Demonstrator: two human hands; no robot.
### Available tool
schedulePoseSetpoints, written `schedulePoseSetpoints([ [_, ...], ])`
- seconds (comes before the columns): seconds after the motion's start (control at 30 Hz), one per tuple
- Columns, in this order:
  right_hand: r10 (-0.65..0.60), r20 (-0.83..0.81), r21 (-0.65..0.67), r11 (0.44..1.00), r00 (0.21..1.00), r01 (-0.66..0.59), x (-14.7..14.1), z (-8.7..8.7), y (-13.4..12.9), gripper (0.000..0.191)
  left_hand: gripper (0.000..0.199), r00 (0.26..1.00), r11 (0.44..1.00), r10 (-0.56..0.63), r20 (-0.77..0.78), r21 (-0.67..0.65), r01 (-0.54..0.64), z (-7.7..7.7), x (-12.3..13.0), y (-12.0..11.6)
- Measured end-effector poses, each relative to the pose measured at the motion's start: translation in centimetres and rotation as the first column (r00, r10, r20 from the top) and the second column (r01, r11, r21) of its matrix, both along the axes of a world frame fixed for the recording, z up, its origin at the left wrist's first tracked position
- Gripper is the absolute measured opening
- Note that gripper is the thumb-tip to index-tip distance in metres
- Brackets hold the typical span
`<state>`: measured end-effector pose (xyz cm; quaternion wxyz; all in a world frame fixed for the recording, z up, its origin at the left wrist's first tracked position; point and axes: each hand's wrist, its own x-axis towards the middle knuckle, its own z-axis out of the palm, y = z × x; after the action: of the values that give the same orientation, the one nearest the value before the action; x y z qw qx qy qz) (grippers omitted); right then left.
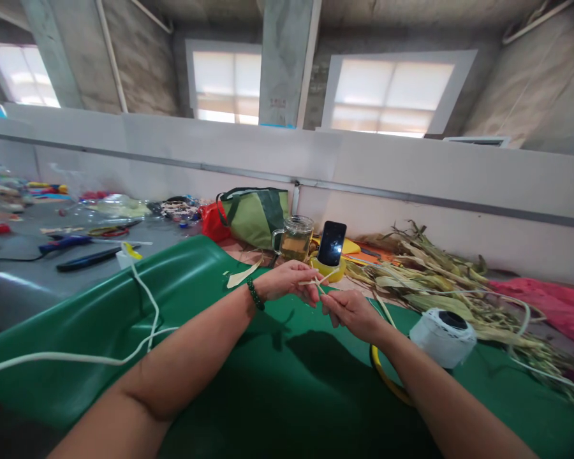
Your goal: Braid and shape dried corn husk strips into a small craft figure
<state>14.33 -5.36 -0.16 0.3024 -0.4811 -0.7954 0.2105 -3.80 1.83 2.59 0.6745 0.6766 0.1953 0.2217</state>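
Pale thin strips [319, 282], crossing one another, are held between my two hands above the green mat [268, 395]. My left hand [289, 280], with a dark beaded bracelet at its wrist, pinches them between thumb and fingers. Close by on the right, my right hand [351, 312] has its fingers closed on the lower end of the strips. Just behind the hands stand a glass mug [295, 239] of yellowish liquid and a phone [331, 243] propped on a yellow base.
Dried husks [430, 274] lie at the right behind a white spool [442, 338] and a yellow ring [387, 376]. A green bag [256, 217] stands at the back. White cord [67, 358] crosses the mat's left side; tools, including a dark knife [88, 259], lie beyond.
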Motion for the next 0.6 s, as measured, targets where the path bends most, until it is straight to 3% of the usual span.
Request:
schedulePoseSetpoints([
  [0.1, -0.102, 0.086, 0.131, 0.987, 0.991, 0.09, 1.1, 0.4, 0.2, 0.056, 0.048, 0.999, 0.993, 0.043, -0.024, 0.111, -0.04, 0.0, 0.0, 0.1],
  [0.17, -0.274, 0.095, 0.334, 0.915, 0.957, 0.228, 1.8, 1.0, 0.0, 0.056, 0.035, 0.993, 0.971, 0.08, -0.089, 0.234, -0.057, -0.5, 0.4, -0.1],
  [0.23, -0.379, 0.099, 0.456, 0.839, 0.92, 0.296, 2.0, 1.5, -0.2, 0.054, 0.025, 0.975, 0.922, 0.129, -0.18, 0.384, -0.051, -1.1, 1.0, -0.6],
  [0.27, -0.388, 0.134, 0.471, 0.835, 0.912, 0.286, 1.9, 1.6, -0.3, 0.053, 0.024, 0.962, 0.887, 0.159, -0.222, 0.461, -0.04, -1.4, 1.3, -0.8],
  [0.33, -0.335, 0.251, 0.433, 0.878, 0.908, 0.204, 1.5, 1.4, -0.3, 0.053, 0.027, 0.937, 0.817, 0.209, -0.281, 0.576, -0.01, -2.0, 1.9, -1.4],
  [0.4, -0.261, 0.322, 0.38, 0.916, 0.91, 0.129, 1.0, 0.8, -0.1, 0.054, 0.026, 0.92, 0.798, 0.214, -0.328, 0.602, 0.029, -2.3, 2.3, -1.8],
  [0.5, -0.199, 0.293, 0.386, 0.919, 0.935, 0.074, 0.6, -0.2, 0.2, 0.056, 0.021, 0.921, 0.759, 0.218, -0.322, 0.649, 0.048, -2.6, 2.5, -2.0],
  [0.6, -0.204, 0.227, 0.461, 0.884, 0.952, 0.079, 0.5, -0.8, 0.1, 0.055, 0.024, 0.934, 0.594, 0.288, -0.211, 0.804, -0.001, -3.0, 2.6, -1.7],
])
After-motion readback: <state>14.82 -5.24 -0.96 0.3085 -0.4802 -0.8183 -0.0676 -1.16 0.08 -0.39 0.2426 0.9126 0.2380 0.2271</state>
